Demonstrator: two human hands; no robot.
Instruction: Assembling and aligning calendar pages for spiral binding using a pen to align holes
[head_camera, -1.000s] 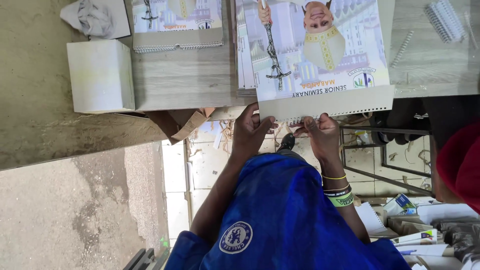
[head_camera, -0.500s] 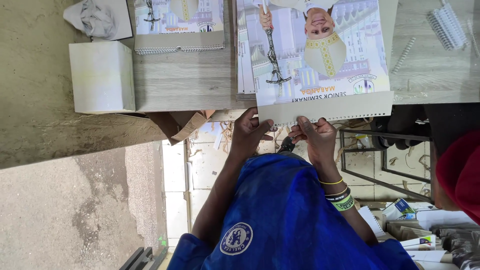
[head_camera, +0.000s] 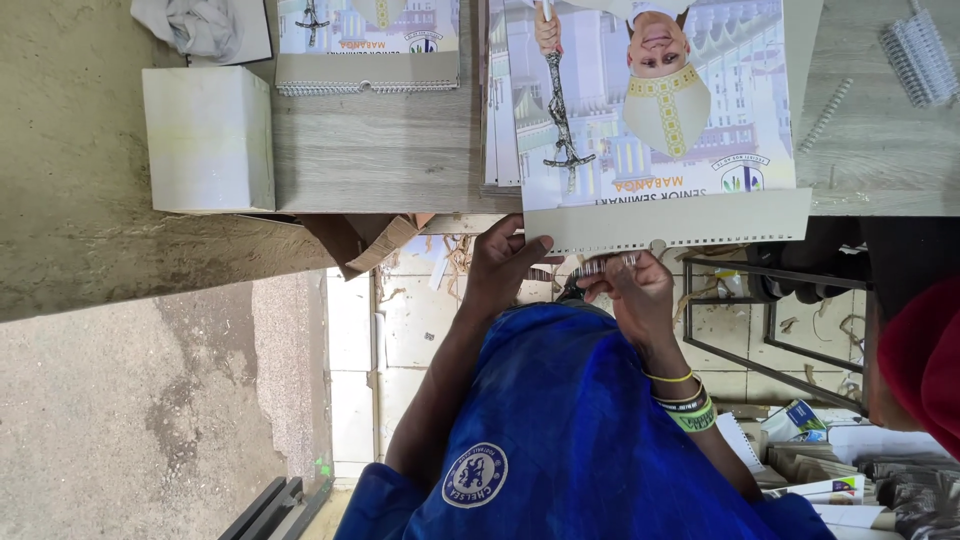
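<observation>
Head: calendar (head_camera: 660, 120) long axis sideways, binding edge nearest.

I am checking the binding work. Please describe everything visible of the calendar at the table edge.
The calendar lies flat on the wooden table, its grey card strip with punched holes overhanging the edge. Its glossy cover shows a robed figure and buildings. The left hand touches the strip's corner; the right hand holds a wire coil just below it.

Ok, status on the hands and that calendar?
Left hand spread on the calendar, at its punched edge. Right hand pinching wire binding at that edge. Calendar overhangs table; nothing in the way.
</observation>
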